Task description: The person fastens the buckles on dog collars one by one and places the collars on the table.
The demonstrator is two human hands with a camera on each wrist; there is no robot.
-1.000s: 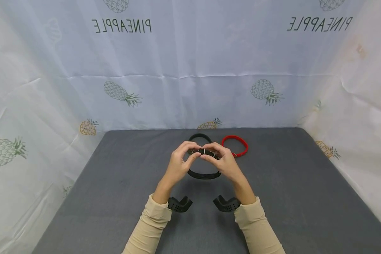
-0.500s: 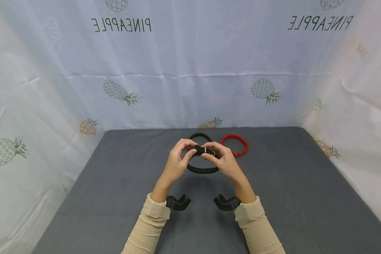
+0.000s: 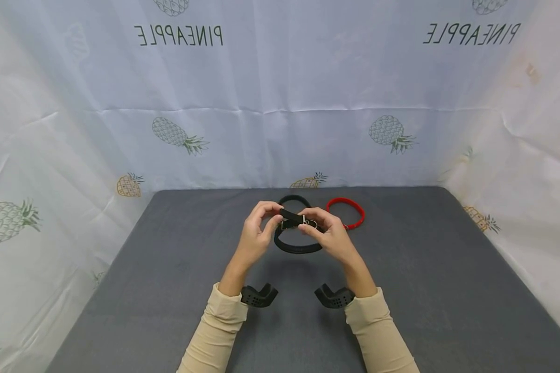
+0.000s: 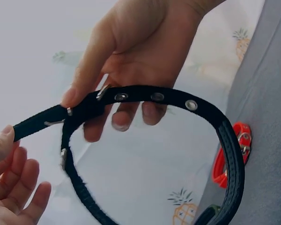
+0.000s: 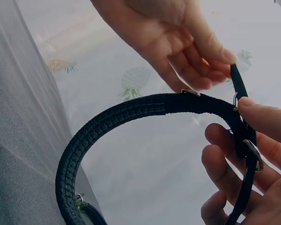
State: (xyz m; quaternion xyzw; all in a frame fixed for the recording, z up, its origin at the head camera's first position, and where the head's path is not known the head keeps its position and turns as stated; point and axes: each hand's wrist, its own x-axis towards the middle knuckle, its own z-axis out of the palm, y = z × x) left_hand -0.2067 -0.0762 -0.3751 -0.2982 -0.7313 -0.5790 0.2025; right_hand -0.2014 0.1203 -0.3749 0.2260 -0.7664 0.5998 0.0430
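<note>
Both hands hold a black pet collar point(image 3: 298, 249) in a raised loop over the table. My left hand point(image 3: 255, 228) pinches the free end of its strap point(image 4: 40, 122) between thumb and fingers. Thumb and fingers of my right hand point(image 3: 332, 235) grip the collar at its metal buckle point(image 5: 254, 154), through which the strap passes. Metal eyelets point(image 4: 157, 96) line part of the band in the left wrist view. The stitched, padded section point(image 5: 84, 140) hangs below the hands.
Behind the held collar, a second black collar point(image 3: 295, 197) lies on the grey table point(image 3: 168, 269). A red collar point(image 3: 363, 211) lies to its right. White curtains with pineapple prints point(image 3: 280, 150) stand around the table's back and sides.
My left hand has moved left and slightly up, away from the right hand, drawing a longer length of strap out of the buckle. The right hand stays nearly in place.
</note>
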